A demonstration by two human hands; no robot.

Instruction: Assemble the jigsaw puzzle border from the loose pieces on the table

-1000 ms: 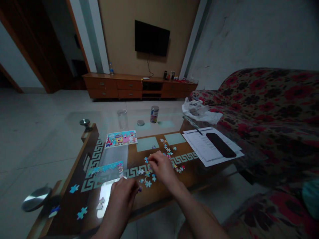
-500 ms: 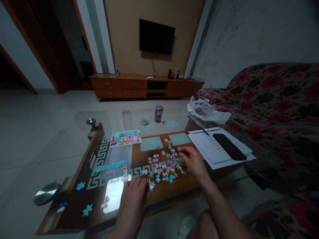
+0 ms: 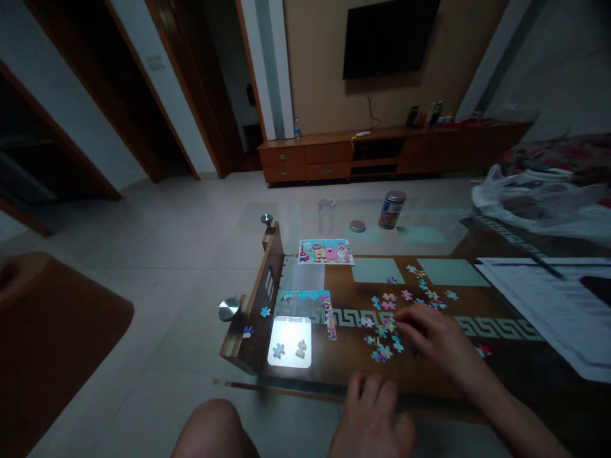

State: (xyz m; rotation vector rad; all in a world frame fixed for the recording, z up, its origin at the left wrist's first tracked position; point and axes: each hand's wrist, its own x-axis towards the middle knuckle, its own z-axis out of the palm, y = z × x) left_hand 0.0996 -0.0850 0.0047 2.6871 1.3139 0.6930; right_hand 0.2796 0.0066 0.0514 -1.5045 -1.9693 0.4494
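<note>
My right hand [image 3: 436, 334] reaches in from the right, thumb and fingers bent together at the loose jigsaw puzzle pieces [image 3: 382, 353]. Whatever lies between its fingertips is hidden. At the table's front edge is my left hand [image 3: 370, 413], fingers pointing forward and slightly apart, with nothing seen in them. A partly joined puzzle [image 3: 329, 315] has a top row and a right side in place. Behind it lies a printed cartoon picture [image 3: 327, 252]. Two pieces, one of them a grey-looking piece [image 3: 301, 348], rest over a bright white patch [image 3: 289, 327] on the glass.
The glass table has a wooden end panel [image 3: 260, 286] with metal knobs. Toward the back stand a tin [image 3: 392, 210], a round lid [image 3: 357, 226] and a clear cup [image 3: 327, 215]. Papers [image 3: 554, 305], a dark phone [image 3: 599, 287] and a plastic bag [image 3: 539, 200] are at the right.
The view has swung left. My left hand has drawn back toward the table's front edge. My right hand has come nearer over the pile, and a loose piece now lies on the bright patch.
</note>
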